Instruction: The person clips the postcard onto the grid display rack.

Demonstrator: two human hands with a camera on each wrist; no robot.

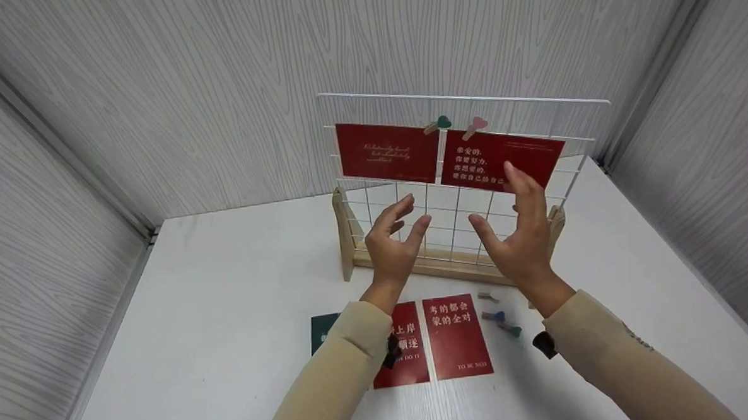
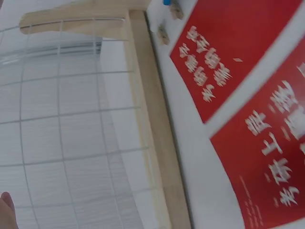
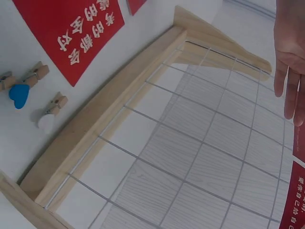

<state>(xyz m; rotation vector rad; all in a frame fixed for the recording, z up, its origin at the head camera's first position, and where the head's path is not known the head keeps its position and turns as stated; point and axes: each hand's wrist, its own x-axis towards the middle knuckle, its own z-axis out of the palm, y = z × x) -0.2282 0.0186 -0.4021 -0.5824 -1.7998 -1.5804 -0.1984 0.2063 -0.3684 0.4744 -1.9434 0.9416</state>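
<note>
My left hand [image 1: 395, 240] hovers before the wire grid rack [image 1: 455, 225], thumb and fingers apart with nothing between them. To its right, my right hand [image 1: 522, 238] is raised with fingers spread and holds nothing; its fingertips overlap the lower edge of a red card [image 1: 501, 157] with white lettering. That card hangs on the grid beneath a clothespin with a pink heart [image 1: 476, 125]. Beside it hangs another red card [image 1: 387, 152], and a clothespin with a green heart [image 1: 443, 122] sits at its upper right corner.
On the white table [image 1: 239, 291] lie two red cards [image 1: 460, 339] and a dark green card [image 1: 322, 326], partly hidden by my left sleeve. Several small heart clothespins [image 3: 20, 93] are close by on the right. The rack's wooden base [image 2: 152, 114] stands behind them.
</note>
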